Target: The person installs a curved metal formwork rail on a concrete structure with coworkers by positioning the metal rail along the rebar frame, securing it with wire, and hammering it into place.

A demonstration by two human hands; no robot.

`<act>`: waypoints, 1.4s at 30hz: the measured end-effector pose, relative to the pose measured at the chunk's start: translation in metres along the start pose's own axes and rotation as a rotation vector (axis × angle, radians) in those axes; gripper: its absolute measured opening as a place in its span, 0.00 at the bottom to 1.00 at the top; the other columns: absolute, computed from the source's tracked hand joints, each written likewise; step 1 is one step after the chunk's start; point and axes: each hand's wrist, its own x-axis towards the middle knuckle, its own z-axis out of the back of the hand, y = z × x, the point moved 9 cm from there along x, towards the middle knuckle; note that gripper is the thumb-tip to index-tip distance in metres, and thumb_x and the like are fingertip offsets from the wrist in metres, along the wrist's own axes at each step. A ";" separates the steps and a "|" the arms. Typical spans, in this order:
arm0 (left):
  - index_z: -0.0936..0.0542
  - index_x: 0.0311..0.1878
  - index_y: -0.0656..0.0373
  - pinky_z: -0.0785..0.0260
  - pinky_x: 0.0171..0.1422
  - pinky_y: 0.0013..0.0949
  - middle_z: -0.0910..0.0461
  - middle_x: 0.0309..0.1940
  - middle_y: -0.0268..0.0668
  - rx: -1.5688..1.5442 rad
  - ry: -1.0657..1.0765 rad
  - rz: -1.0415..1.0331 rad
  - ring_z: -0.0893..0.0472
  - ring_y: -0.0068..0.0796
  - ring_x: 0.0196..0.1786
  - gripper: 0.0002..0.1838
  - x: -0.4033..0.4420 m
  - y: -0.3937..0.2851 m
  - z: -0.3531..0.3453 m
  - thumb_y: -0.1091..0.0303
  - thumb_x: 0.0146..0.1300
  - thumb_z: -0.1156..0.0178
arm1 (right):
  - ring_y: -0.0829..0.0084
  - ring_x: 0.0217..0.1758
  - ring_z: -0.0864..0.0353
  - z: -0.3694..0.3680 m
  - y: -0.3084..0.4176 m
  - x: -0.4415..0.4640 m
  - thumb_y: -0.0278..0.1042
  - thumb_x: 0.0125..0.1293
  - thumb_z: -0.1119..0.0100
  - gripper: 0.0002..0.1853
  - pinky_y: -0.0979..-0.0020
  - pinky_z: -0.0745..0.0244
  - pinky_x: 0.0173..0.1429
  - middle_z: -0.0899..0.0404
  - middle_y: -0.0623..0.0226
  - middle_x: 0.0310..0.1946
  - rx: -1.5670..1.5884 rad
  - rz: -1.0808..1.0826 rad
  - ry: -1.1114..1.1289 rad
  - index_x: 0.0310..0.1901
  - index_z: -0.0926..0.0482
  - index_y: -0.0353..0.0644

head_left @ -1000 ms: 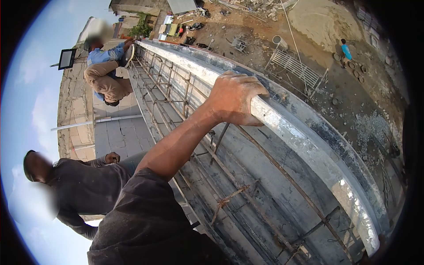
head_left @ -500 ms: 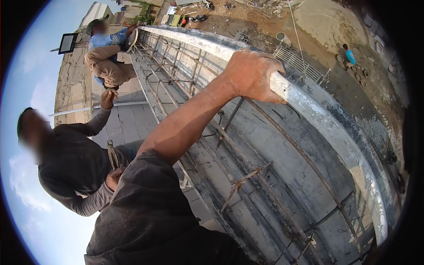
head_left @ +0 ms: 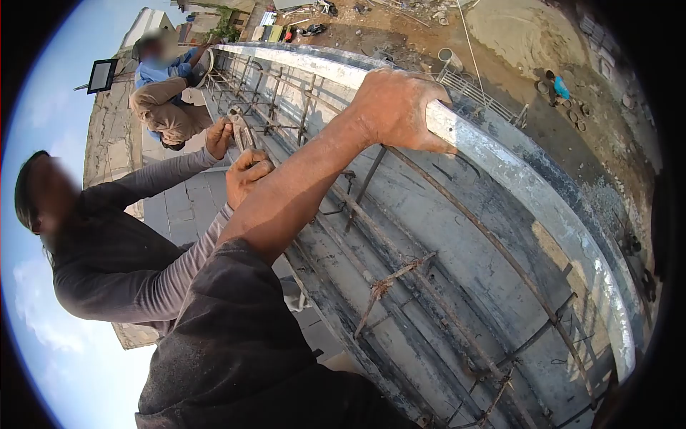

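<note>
My left hand (head_left: 404,111) reaches out from a dark sleeve and is wrapped round the pale, paint-worn edge rail (head_left: 525,175) of a long curved trough. Its fingers fold over the top of the rail, and part of them is hidden behind it. Under my forearm lies a cage of rusty reinforcing bars (head_left: 464,214), with a knot of tie wire (head_left: 381,288) at one crossing. My right hand does not show.
On the left, a co-worker in dark clothes (head_left: 107,264) holds pincers (head_left: 243,132) over the bars. Another person in blue (head_left: 164,71) crouches at the trough's far end. Far below on the right are a metal frame (head_left: 482,96), a sand heap (head_left: 514,36) and a person.
The co-worker has raised the pincers from lap height to the bars, both hands now close together there. My left hand stays on the rail; the view has shifted slightly.
</note>
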 end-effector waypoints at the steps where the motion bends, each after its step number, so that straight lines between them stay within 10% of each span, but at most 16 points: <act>1: 0.11 0.54 0.47 0.21 0.55 0.44 0.10 0.46 0.39 0.003 0.002 0.000 0.11 0.40 0.49 0.47 0.000 0.001 -0.001 0.18 0.39 0.29 | 0.64 0.44 0.09 0.002 0.003 -0.001 0.50 0.64 0.25 0.23 0.65 0.11 0.51 0.10 0.58 0.49 0.025 0.034 -0.026 0.56 0.14 0.46; 9: 0.11 0.53 0.46 0.19 0.54 0.45 0.10 0.45 0.39 0.007 0.002 0.005 0.10 0.41 0.47 0.47 0.001 0.000 -0.001 0.17 0.38 0.30 | 0.59 0.51 0.11 0.007 0.010 -0.002 0.48 0.65 0.25 0.24 0.61 0.15 0.57 0.12 0.56 0.52 0.060 0.218 -0.133 0.56 0.14 0.41; 19: 0.13 0.50 0.55 0.22 0.59 0.41 0.11 0.48 0.40 -0.196 0.006 -0.036 0.13 0.44 0.53 0.29 0.004 -0.007 0.009 0.54 0.43 0.20 | 0.52 0.67 0.22 0.000 -0.006 -0.004 0.26 0.55 0.24 0.29 0.55 0.29 0.73 0.17 0.58 0.59 0.214 -0.019 -0.088 0.60 0.19 0.53; 42: 0.14 0.52 0.57 0.28 0.64 0.43 0.14 0.53 0.44 -0.075 0.019 0.002 0.17 0.49 0.58 0.28 0.001 0.013 -0.003 0.51 0.51 0.23 | 0.55 0.62 0.17 0.008 0.010 -0.007 0.32 0.58 0.25 0.25 0.49 0.30 0.72 0.14 0.62 0.57 0.210 0.086 -0.159 0.59 0.18 0.54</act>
